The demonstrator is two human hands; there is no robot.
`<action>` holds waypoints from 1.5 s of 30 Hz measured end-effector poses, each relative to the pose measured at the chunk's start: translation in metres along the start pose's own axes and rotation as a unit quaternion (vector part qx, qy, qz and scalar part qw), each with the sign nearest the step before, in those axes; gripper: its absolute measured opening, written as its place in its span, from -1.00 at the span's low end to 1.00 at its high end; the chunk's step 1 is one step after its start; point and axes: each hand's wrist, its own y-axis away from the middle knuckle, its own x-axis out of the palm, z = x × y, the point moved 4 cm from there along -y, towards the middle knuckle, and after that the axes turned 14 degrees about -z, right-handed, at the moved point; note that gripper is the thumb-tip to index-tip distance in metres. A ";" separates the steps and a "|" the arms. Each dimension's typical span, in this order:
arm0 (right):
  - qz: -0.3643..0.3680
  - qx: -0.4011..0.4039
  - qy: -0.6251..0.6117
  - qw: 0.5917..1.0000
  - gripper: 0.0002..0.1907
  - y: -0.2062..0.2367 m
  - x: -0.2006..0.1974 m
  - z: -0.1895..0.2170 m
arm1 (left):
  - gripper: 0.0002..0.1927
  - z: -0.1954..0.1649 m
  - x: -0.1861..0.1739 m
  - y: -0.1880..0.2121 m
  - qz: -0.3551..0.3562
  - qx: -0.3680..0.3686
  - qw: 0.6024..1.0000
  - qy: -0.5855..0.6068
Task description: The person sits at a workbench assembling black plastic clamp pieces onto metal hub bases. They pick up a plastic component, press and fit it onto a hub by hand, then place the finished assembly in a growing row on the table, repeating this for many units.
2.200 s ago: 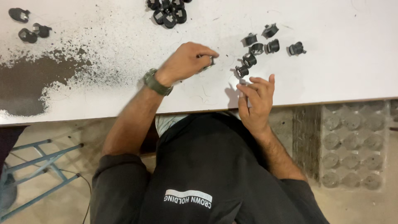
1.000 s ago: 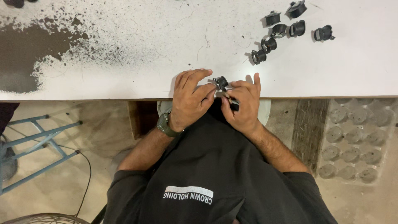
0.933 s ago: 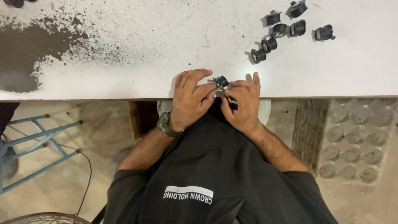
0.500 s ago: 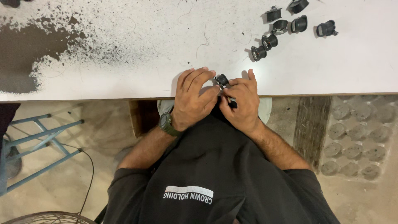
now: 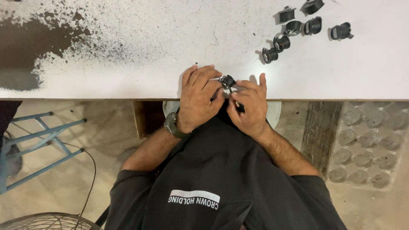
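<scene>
The fingers (image 5: 221,85) of the left hand (image 5: 198,100) are curled tight on a small black part (image 5: 227,81), pinching it from the left. The fingers (image 5: 246,85) of the right hand (image 5: 251,106) pinch the same part from the right and also grip a thin dark stick (image 5: 237,104) that points down from it. The part sits between both hands, just over the near edge of the white table (image 5: 128,72), about the middle of that edge. A green watch (image 5: 171,124) is on the left wrist. Six more black parts (image 5: 294,27) lie near the far right corner of the table. A dark worn patch (image 5: 25,47) covers the far left side.
</scene>
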 end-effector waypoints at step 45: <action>0.093 0.022 0.118 0.988 -0.66 -0.002 -0.004 -0.018 | -0.82 0.001 0.001 0.008 0.001 0.140 0.990 -0.014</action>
